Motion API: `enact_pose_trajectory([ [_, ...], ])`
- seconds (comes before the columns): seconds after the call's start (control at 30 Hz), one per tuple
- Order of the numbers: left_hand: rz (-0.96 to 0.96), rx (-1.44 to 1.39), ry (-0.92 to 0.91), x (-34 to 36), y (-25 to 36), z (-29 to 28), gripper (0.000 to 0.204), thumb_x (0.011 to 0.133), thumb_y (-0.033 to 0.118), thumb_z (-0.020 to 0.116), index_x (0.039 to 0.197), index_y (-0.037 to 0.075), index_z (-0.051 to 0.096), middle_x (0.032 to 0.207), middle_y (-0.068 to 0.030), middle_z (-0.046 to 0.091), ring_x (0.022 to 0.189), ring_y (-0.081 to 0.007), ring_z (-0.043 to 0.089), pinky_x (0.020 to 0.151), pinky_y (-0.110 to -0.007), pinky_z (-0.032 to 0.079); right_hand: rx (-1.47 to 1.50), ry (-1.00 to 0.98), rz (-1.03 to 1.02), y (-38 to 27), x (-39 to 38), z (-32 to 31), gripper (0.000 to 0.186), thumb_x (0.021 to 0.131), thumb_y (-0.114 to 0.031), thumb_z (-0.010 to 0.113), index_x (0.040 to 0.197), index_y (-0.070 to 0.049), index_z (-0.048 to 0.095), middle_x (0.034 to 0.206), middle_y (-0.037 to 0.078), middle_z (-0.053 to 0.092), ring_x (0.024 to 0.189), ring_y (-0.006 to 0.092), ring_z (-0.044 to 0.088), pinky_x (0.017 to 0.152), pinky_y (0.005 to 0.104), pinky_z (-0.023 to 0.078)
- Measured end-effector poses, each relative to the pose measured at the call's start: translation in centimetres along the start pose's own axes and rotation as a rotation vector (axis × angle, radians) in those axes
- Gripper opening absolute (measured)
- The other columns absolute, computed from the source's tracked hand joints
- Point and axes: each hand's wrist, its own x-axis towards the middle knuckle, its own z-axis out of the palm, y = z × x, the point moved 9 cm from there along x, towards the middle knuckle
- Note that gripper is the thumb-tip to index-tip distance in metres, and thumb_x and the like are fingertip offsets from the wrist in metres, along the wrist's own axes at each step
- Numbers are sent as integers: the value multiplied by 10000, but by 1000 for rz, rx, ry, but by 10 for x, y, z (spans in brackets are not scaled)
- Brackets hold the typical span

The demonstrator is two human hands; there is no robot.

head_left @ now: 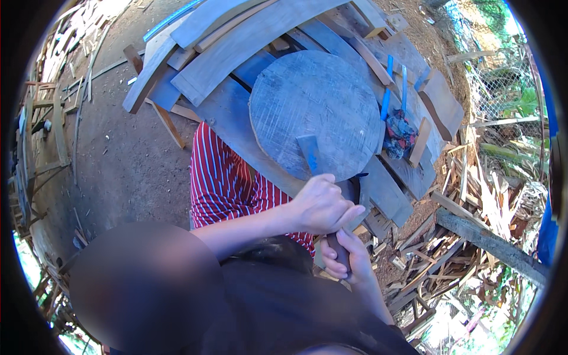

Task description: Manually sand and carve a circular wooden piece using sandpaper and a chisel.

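A chisel (pixel 310 155) was gripped by both clenched hands, left (pixel 322 204) above right (pixel 346 255), its blade just beyond the fingers on a round board (pixel 313 106), whose face seemed barely cut.

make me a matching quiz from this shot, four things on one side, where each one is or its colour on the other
Things:
1. round board
2. left hand
3. right hand
4. cloth

Matches:
A. red and white stripes
B. bundled at the round board's right edge
C. lower on the dark handle
D. grey, lying on stacked planks
E. higher up, closed over the tool

One match is spare.

Pairs: 1-D, 2-E, 3-C, 4-B
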Motion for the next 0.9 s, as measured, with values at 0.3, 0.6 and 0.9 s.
enact_pose_trajectory([
  [0.3, -51, 204, -9, 39, -87, -45, 494, 961, 354, 459, 572, 101, 629, 536, -157, 580, 536, -362, 618, 535, -462, 491, 101, -104, -111, -53, 90, 27, 286, 1025, -361, 462, 946, -88, 435, 685, 32, 495, 369, 73, 388, 306, 215, 288],
  [0.6, -12, 168, -62, 7, -22, -17, 437, 936, 338, 514, 552, 150, 604, 497, -109, 545, 527, -284, 566, 632, -407, 422, 97, -148, -52, -6, 32, 5, 267, 1034, -327, 430, 1140, -82, 446, 687, 49, 494, 347, 99, 379, 298, 232, 285],
  [0.9, -26, 274, -63, 5, -40, -28, 363, 908, 287, 536, 582, 130, 569, 501, -116, 551, 536, -292, 588, 628, -407, 429, 45, -177, -23, -4, 59, 9, 338, 1018, -406, 444, 959, -73, 445, 718, 32, 478, 380, 65, 379, 300, 213, 262],
])
